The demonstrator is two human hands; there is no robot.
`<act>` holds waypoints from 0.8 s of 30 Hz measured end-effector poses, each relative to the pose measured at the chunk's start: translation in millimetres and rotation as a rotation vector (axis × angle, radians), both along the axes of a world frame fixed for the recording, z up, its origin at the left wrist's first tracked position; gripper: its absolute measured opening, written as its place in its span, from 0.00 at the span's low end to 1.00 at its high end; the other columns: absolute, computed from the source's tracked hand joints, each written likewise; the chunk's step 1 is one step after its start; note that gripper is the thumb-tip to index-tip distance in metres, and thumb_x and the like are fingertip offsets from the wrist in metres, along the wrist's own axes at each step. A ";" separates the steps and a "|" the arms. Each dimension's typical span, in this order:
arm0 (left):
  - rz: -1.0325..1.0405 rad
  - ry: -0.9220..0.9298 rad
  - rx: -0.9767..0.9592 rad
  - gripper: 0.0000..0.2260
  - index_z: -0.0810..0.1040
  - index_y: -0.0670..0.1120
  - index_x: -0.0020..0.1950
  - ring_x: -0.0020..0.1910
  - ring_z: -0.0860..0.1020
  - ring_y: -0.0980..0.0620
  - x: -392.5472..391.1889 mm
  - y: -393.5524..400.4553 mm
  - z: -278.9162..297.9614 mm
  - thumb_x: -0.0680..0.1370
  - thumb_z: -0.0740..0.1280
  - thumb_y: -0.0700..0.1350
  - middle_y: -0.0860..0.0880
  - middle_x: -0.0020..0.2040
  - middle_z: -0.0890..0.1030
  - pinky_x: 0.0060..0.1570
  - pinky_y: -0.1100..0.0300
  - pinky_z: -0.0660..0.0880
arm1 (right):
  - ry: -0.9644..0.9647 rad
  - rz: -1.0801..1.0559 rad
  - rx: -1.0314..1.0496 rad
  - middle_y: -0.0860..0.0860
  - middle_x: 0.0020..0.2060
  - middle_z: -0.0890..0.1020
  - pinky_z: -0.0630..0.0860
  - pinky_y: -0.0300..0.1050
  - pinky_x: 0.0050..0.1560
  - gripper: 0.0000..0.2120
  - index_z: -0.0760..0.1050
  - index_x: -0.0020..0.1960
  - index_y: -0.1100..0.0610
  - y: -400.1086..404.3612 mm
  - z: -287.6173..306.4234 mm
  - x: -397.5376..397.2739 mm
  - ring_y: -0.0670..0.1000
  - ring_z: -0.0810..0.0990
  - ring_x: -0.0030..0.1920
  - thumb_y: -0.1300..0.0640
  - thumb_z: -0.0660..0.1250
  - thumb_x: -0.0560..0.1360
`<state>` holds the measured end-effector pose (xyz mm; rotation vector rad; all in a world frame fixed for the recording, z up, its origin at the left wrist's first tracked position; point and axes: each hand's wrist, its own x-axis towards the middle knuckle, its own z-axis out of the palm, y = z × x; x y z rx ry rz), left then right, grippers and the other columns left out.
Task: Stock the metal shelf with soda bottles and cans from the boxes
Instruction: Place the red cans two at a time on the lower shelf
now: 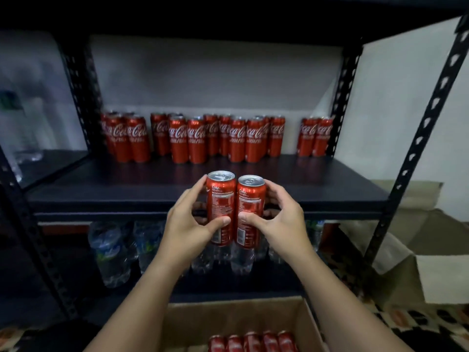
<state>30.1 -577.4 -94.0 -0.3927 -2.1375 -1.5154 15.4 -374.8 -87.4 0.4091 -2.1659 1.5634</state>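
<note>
Hands were each wrapped round one can, left hand (189, 219) on the left can (219, 207), right hand (278, 217) on the right can (251, 209), cans touching, just short of the shelf (330, 189). Stocked cans (193, 138) stood beyond. Clip that edge and one probably slips.

Two hands are in view, the left hand (189, 219) and the right hand (276, 217), and each holds one red Coca-Cola can: the left can (220, 199) and the right can (250, 201). On the metal shelf (317, 184) stand about twenty more cans (195, 139); the back ones are partly hidden. The cardboard box (238, 316) below shows five can tops (251, 340). Several water bottles (109, 250) stand on the lower level, too blurred to count. A second box (406, 250) lies at right.
</note>
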 end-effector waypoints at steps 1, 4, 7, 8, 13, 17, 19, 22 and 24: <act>-0.005 0.028 -0.001 0.41 0.66 0.58 0.79 0.60 0.77 0.66 -4.2 2.8 12.3 0.71 0.81 0.42 0.62 0.66 0.76 0.50 0.68 0.79 | 0.025 -0.006 -0.009 0.39 0.59 0.82 0.78 0.43 0.61 0.36 0.73 0.70 0.42 2.8 10.9 -2.1 0.38 0.79 0.59 0.50 0.83 0.65; -0.028 0.088 0.007 0.40 0.67 0.58 0.79 0.59 0.77 0.68 -21.7 10.3 42.2 0.72 0.80 0.44 0.60 0.67 0.77 0.48 0.72 0.77 | 0.082 -0.002 -0.035 0.39 0.61 0.81 0.78 0.43 0.62 0.36 0.72 0.72 0.42 9.9 39.3 -12.8 0.38 0.79 0.61 0.49 0.82 0.67; -0.034 0.129 0.012 0.39 0.67 0.61 0.78 0.60 0.78 0.65 -45.4 16.8 61.0 0.71 0.80 0.45 0.59 0.68 0.77 0.49 0.70 0.79 | 0.123 -0.008 -0.059 0.39 0.62 0.81 0.78 0.42 0.62 0.37 0.71 0.73 0.44 13.4 57.8 -31.7 0.37 0.78 0.62 0.49 0.82 0.68; -0.036 0.134 0.018 0.39 0.66 0.61 0.78 0.60 0.79 0.64 -54.1 18.4 64.7 0.71 0.80 0.45 0.59 0.69 0.77 0.50 0.68 0.79 | 0.135 -0.013 -0.060 0.39 0.63 0.80 0.78 0.43 0.63 0.37 0.71 0.74 0.44 14.0 61.7 -39.7 0.37 0.78 0.62 0.49 0.81 0.68; -0.031 0.132 0.020 0.41 0.65 0.56 0.80 0.62 0.80 0.58 -99.2 22.8 64.5 0.72 0.80 0.44 0.58 0.70 0.76 0.53 0.59 0.83 | 0.134 -0.023 -0.051 0.40 0.64 0.80 0.78 0.45 0.65 0.39 0.70 0.75 0.47 15.2 62.5 -85.5 0.37 0.78 0.63 0.50 0.81 0.68; -0.008 0.119 0.015 0.41 0.65 0.56 0.80 0.61 0.80 0.60 -126.5 19.6 53.8 0.71 0.81 0.45 0.59 0.70 0.76 0.56 0.55 0.83 | 0.114 -0.018 -0.053 0.41 0.63 0.80 0.79 0.45 0.63 0.39 0.70 0.75 0.46 10.4 53.0 -114.8 0.39 0.79 0.62 0.50 0.81 0.68; 0.005 0.105 0.012 0.41 0.65 0.57 0.80 0.61 0.80 0.60 -136.9 16.4 48.1 0.72 0.81 0.46 0.60 0.70 0.76 0.57 0.55 0.83 | 0.117 -0.009 -0.075 0.41 0.62 0.81 0.80 0.43 0.62 0.39 0.70 0.75 0.47 7.2 50.1 -126.4 0.38 0.79 0.61 0.51 0.82 0.67; 0.016 0.092 0.016 0.41 0.64 0.59 0.80 0.62 0.79 0.59 -146.1 12.9 40.6 0.72 0.81 0.47 0.60 0.71 0.75 0.58 0.54 0.82 | 0.118 0.003 -0.094 0.42 0.64 0.80 0.80 0.45 0.63 0.40 0.69 0.76 0.48 3.6 45.7 -138.2 0.39 0.79 0.62 0.50 0.82 0.67; 0.022 0.093 0.009 0.41 0.64 0.60 0.80 0.63 0.79 0.59 -148.4 12.1 36.9 0.72 0.80 0.48 0.61 0.71 0.74 0.59 0.54 0.81 | 0.111 0.014 -0.097 0.42 0.64 0.80 0.80 0.46 0.62 0.41 0.68 0.76 0.47 3.3 41.8 -142.3 0.40 0.79 0.62 0.49 0.82 0.67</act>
